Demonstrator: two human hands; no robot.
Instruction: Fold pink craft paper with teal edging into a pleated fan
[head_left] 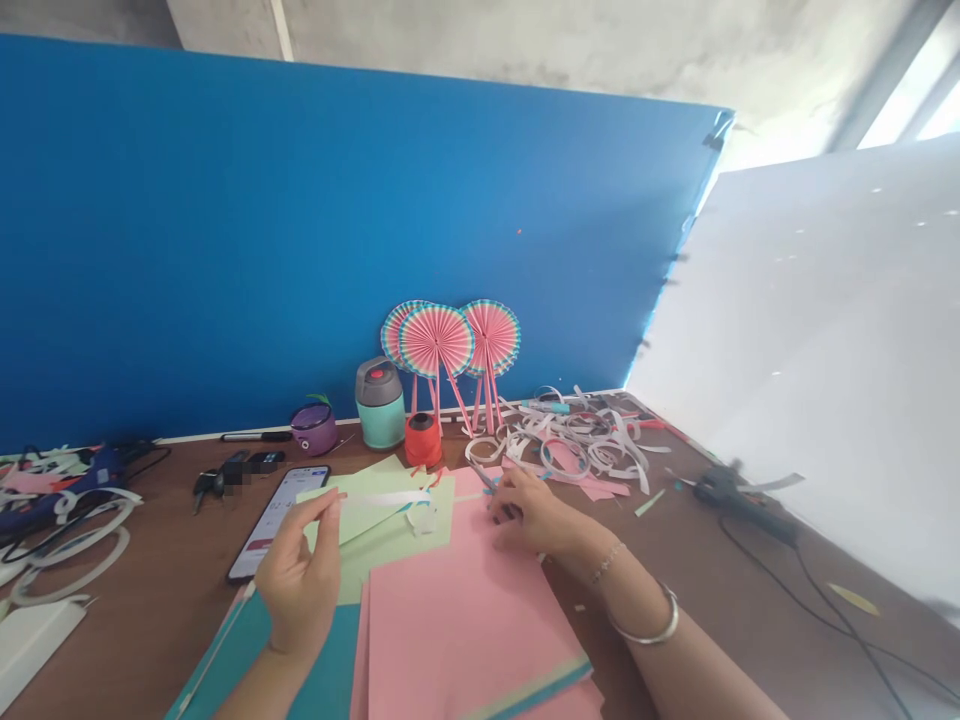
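My left hand point(300, 578) pinches the end of a white paper strip point(382, 497), which runs rightward over a pale green paper sheet point(390, 540). My right hand point(529, 515) rests near the top of a stack of pink paper sheets point(457, 630), its fingers curled around a small teal-and-dark object point(491, 488). Most of that object is hidden, and it may be scissors. A teal sheet point(315, 665) lies under my left wrist. A small curled white paper scrap point(422, 518) sits on the green sheet.
A heap of curled white and pink paper strips point(562, 440) lies at the back. Behind it stand pink paper fans point(436, 340), a teal flask point(380, 403) and a red container point(424, 440). A phone point(277, 522), a black glue gun point(742, 503) and its cable lie on the brown table point(660, 560).
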